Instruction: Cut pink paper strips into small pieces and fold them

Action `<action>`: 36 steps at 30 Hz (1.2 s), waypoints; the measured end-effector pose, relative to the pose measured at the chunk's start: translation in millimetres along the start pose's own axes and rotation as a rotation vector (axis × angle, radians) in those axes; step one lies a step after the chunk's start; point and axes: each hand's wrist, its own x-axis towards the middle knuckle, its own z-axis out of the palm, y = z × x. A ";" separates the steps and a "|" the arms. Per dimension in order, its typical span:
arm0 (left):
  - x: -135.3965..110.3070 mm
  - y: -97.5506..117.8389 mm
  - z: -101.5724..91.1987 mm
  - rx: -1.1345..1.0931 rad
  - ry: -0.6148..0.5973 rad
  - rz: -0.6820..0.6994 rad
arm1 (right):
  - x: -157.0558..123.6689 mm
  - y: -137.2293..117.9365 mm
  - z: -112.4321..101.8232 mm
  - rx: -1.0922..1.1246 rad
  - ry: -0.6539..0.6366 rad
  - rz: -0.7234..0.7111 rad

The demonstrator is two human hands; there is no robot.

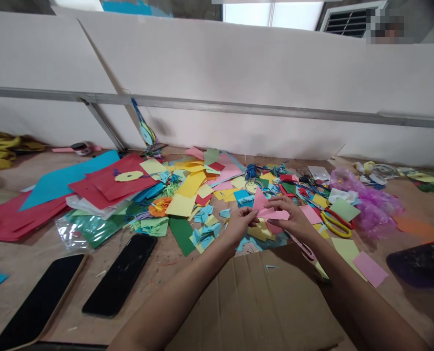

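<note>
A folded piece of pink paper [261,204] is held up between my two hands, over the heap of coloured paper. My left hand [241,223] pinches its left edge between thumb and fingers. On the other side, my right hand [289,217] grips the right part of the sheet. One pointed corner of the paper sticks up between them. Under my right wrist lies a pink-handled tool [305,247], partly hidden by the arm. A brown cardboard sheet [261,302] lies below my forearms, with a thin light-blue scrap [271,267] on it.
Yellow-handled scissors [334,224] lie to the right, near a crumpled purple plastic bag [376,207]. Two black phones [120,275] lie at the left. Red paper sheets [116,180] and a small jar [81,148] sit farther back. A white panel [217,68] closes off the far side.
</note>
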 end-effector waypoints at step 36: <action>-20.2 4.3 17.1 0.152 -0.071 0.093 | -16.0 19.4 16.9 0.151 0.265 0.175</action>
